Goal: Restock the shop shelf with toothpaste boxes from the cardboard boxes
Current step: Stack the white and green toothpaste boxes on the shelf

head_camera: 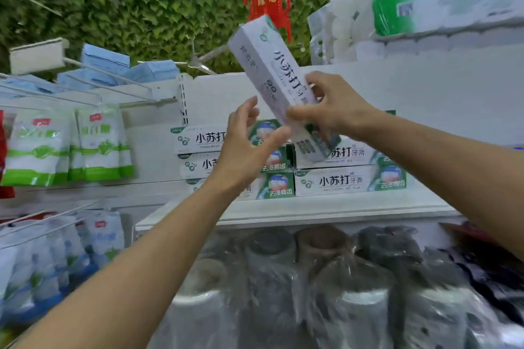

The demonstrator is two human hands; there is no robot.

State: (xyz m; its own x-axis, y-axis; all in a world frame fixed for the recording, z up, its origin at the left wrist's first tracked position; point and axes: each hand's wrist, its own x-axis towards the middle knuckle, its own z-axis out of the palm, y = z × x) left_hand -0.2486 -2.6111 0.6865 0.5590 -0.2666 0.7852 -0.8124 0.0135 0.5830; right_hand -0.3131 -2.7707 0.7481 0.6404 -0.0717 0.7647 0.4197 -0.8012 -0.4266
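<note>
Toothpaste box (270, 65) hangs tilted in front of the shelf, top end leaning up and left. Its lower end is partly hidden under our right hand (334, 110), whose thumb and fingers pinch it. Our left hand (246, 144) sits just beside that end, fingers loosely spread and holding nothing (any contact with the box we cannot tell). It covers part of the stacked toothpaste boxes (340, 181) on the white shelf (340, 207). Below, plastic-wrapped rolls (354, 292) are blurred.
</note>
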